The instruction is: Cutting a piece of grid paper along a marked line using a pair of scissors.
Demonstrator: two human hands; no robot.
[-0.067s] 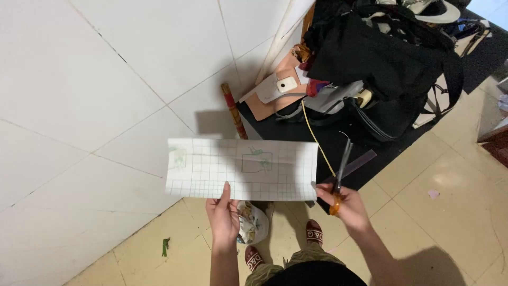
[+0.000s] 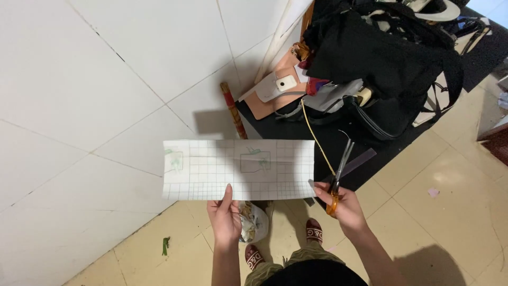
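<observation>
My left hand (image 2: 225, 217) pinches the lower edge of a long sheet of gridded paper (image 2: 238, 169), held flat in front of me, with faint green drawings on it. My right hand (image 2: 341, 204) grips a pair of scissors (image 2: 337, 175) with orange handles, blades slightly apart and pointing up. Its fingertips also touch the sheet's lower right corner. The scissors sit just right of the paper's right edge.
A white tiled wall (image 2: 79, 79) fills the left. A black bag (image 2: 381, 58) and a tan pouch (image 2: 275, 90) rest on a dark mat at the upper right. A brown stick (image 2: 233, 110) leans on the wall. A white bag of scraps (image 2: 253, 222) lies by my feet.
</observation>
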